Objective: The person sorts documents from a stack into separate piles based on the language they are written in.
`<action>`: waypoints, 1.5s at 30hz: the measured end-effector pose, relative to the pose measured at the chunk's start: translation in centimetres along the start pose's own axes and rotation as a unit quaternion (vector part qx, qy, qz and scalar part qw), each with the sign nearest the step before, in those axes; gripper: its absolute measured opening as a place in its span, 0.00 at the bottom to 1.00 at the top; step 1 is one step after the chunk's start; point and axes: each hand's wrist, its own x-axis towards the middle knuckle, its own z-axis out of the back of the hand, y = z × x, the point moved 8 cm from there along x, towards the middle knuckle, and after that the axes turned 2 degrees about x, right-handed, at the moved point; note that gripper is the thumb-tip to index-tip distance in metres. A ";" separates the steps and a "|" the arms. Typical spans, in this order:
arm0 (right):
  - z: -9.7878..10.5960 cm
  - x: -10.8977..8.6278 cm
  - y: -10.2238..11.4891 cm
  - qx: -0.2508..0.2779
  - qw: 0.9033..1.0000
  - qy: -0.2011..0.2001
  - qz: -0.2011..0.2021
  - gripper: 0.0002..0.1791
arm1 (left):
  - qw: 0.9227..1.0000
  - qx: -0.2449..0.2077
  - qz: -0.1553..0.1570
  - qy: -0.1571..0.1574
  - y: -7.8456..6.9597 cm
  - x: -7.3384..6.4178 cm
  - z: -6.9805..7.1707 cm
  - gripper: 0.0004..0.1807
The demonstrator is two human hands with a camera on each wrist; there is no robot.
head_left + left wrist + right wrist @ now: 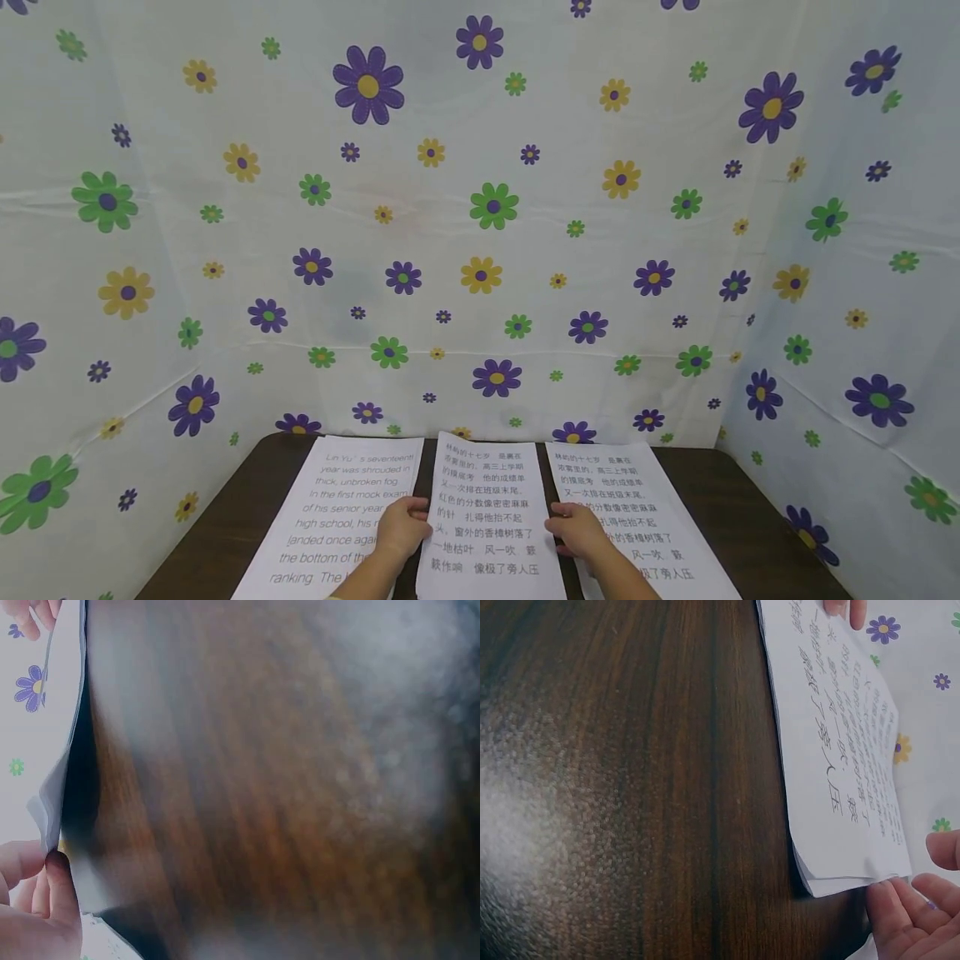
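A stack of white paper sheets printed with Chinese text is upright to me in the middle of the head view, between both hands. My left hand pinches its left edge; in the left wrist view the thumb and a finger meet on the sheets, whose edges fan slightly. Along the right edge, my right hand touches the stack with its fingertips. Its thumb stands apart from the paper. Dark table shows below the stack's near edge in both wrist views.
To the left lies another stack with English text, partly under my left forearm. A third stack with Chinese text lies to the right, partly covered by my right arm. The dark wooden table is enclosed by a flowered white cloth.
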 end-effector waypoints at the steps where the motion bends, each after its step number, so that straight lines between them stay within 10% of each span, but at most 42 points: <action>1: 0.0 0.0 0.0 0.000 1.000 0.000 0.000 0.28 | 1.000 0.000 -0.001 -0.004 0.0 0.0 0.1 0.25; 13: -0.2 -0.3 0.3 0.007 1.000 0.011 0.015 0.28 | 0.998 0.016 -0.024 -0.055 -1.6 -0.6 1.0 0.18; 26: -0.3 -0.2 -0.1 0.013 1.000 0.014 0.018 0.27 | 0.985 -0.115 0.050 0.123 1.0 -0.3 -1.3 0.28; 45: 0.0 -0.3 0.2 0.089 0.993 0.067 0.049 0.31 | 0.943 -0.282 -0.033 0.175 -3.0 -0.5 -0.7 0.33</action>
